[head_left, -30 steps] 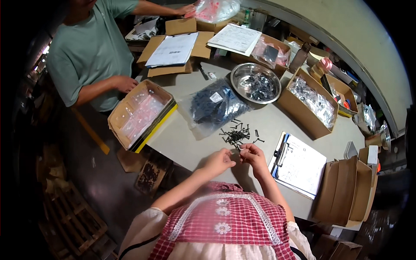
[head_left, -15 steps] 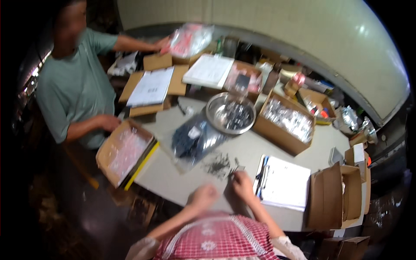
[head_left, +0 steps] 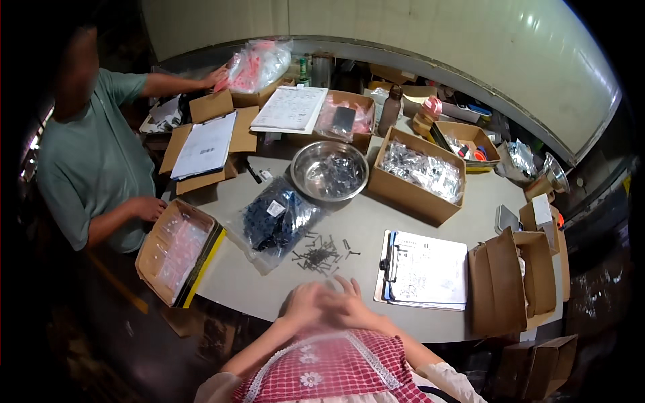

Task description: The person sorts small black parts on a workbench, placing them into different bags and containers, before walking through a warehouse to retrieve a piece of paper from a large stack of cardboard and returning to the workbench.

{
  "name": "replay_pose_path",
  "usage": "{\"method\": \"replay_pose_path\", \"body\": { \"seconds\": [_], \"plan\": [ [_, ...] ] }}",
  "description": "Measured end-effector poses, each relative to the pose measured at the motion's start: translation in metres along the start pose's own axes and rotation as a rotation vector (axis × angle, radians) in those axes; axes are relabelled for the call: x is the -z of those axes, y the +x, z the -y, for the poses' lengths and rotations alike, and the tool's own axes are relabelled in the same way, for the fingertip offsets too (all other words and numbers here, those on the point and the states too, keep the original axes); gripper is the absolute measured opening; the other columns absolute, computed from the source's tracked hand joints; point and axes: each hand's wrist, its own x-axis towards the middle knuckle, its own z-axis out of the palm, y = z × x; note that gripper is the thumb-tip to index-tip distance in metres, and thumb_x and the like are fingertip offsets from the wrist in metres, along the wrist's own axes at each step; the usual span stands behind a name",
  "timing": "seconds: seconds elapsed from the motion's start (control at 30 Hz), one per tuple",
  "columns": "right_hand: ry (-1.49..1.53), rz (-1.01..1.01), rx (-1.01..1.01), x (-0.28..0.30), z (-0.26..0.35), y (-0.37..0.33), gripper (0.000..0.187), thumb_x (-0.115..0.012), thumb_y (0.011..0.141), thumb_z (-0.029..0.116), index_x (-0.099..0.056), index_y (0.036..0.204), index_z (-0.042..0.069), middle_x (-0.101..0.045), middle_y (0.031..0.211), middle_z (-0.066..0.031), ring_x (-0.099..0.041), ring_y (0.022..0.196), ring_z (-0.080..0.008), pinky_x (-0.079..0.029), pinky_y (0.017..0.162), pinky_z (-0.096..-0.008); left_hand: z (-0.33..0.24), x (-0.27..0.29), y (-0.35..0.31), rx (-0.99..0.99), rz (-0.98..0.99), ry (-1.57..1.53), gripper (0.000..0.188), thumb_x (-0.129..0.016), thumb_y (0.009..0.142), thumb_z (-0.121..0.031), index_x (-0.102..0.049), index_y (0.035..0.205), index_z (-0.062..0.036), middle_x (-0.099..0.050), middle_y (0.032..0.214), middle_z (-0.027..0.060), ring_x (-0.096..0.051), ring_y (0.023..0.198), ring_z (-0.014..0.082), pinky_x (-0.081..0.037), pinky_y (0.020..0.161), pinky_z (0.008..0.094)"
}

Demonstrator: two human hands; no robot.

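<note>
Close to the table's front edge, my left hand (head_left: 304,306) and my right hand (head_left: 351,309) meet in front of the apron. The left fingers are curled in, and motion blurs the spot where the hands touch. On the right hand a couple of fingers stand up apart, while the others press toward the left hand. Anything held between them is too small or hidden to make out. Just beyond lies a loose pile of dark screws (head_left: 318,258), with a few strays to its right. A clear plastic bag of dark parts (head_left: 272,221) rests behind the pile.
A steel bowl (head_left: 300,181) with small clear packets and a carton (head_left: 416,209) of shiny packets stand farther back. On the right are a clipboard (head_left: 430,272) and an open box (head_left: 494,289). At left, a co-worker (head_left: 94,161) touches a box of pinkish bags (head_left: 181,248).
My right hand has drawn back from the screws to meet my left hand. The view has shifted, so the table's things appear farther left. The co-worker still reaches to the plastic bags.
</note>
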Motion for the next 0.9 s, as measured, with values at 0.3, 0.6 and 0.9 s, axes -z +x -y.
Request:
{"method": "replay_pose_path", "body": {
  "seconds": [0.3, 0.6, 0.9],
  "plan": [
    [0.103, 0.036, -0.003, 0.017, 0.007, 0.022, 0.038, -0.055, 0.072, 0.011, -0.071, 0.106, 0.012, -0.069, 0.114, -0.0082, -0.044, 0.135, -0.0356, -0.001, 0.115, -0.0672, 0.007, 0.003, 0.004, 0.057, 0.109, 0.119, 0.021, -0.062, 0.067, -0.001, -0.056, 0.086, -0.0069, -0.061, 0.082, 0.0153, -0.058, 0.083, 0.04, -0.047, 0.071, 0.0497],
    [-0.099, -0.317, -0.383, 0.07, -0.098, 0.045, 0.04, -0.06, 0.071, 0.0, -0.064, 0.111, -0.001, -0.06, 0.116, -0.0217, -0.055, 0.111, -0.0409, -0.046, 0.096, -0.0431, 0.021, -0.012, -0.002, 0.147, 0.043, -0.049, 0.021, -0.076, 0.077, -0.014, -0.058, 0.086, -0.0061, -0.059, 0.071, 0.0061, -0.058, 0.07, 0.0237, -0.046, 0.067, 0.0368],
    [-0.428, -0.011, -0.288, 0.04, -0.12, 0.054, 0.019, -0.068, 0.073, 0.012, -0.06, 0.085, 0.001, -0.062, 0.087, -0.0192, -0.063, 0.084, -0.0395, -0.052, 0.076, -0.0478, 0.023, -0.014, 0.0, 0.109, -0.013, -0.032, 0.017, -0.071, 0.077, -0.013, -0.057, 0.086, -0.0092, -0.058, 0.07, 0.0057, -0.058, 0.075, 0.0301, -0.044, 0.072, 0.0428]
  ]
}}
